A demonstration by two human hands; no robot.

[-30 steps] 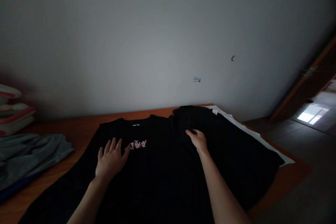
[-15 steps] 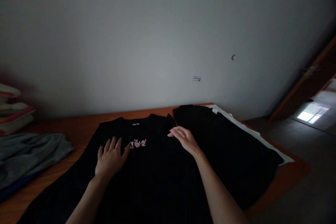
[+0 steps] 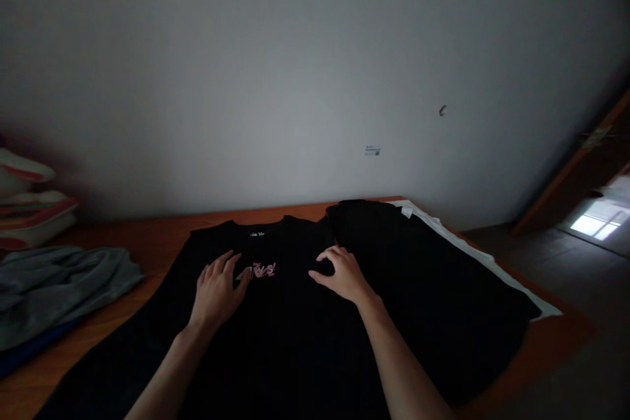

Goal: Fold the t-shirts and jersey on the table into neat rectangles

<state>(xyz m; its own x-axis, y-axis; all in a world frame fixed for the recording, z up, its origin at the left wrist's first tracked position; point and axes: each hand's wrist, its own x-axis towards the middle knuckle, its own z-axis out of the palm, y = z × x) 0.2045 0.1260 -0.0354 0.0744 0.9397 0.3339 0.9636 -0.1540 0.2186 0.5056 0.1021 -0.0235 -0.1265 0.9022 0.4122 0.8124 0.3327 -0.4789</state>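
A black T-shirt (image 3: 290, 315) lies spread out on the wooden table (image 3: 162, 236), its neckline toward the wall and a pink and white print on its chest. Over the left side of the chest is my left hand (image 3: 219, 292), fingers apart, its thumb close to the print. My right hand (image 3: 342, 272) is above the shirt's right side, thumb and fingers curved apart with nothing between them. Whether either palm presses on the cloth I cannot tell. The lower part of the shirt is dark and partly behind my forearms.
Right of the shirt lies another black garment (image 3: 433, 295) on top of a white one (image 3: 492, 266). A crumpled grey garment (image 3: 63, 285) with blue cloth (image 3: 39, 344) under it is at the left, before stacked red and white fabric (image 3: 39, 210). The wall (image 3: 275, 79) rises behind the table.
My right hand has turned and spread its thumb from its fingers, away from the shirt's right shoulder, which now lies flatter. My left hand has shifted slightly right, fingers more bent.
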